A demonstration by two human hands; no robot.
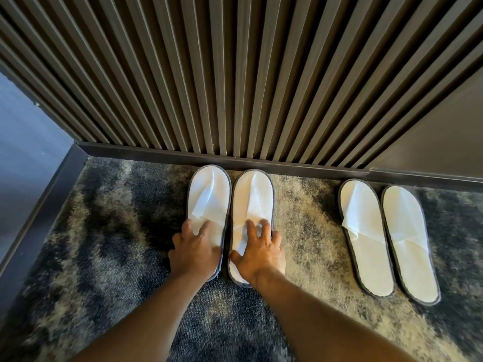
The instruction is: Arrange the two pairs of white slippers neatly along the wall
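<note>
Two pairs of white slippers with grey edging lie on the carpet, toes toward the slatted wall. The left pair sits side by side: its left slipper and its right slipper nearly touch the skirting. My left hand presses flat on the heel half of the left slipper, fingers spread. My right hand lies on the heel half of the right slipper, thumb at its inner edge. The right pair lies untouched, angled slightly, heels drifting right.
A dark skirting board runs along the wall's foot. A grey side wall with its own skirting closes the corner at left. Mottled grey and beige carpet covers the floor between the pairs and in front.
</note>
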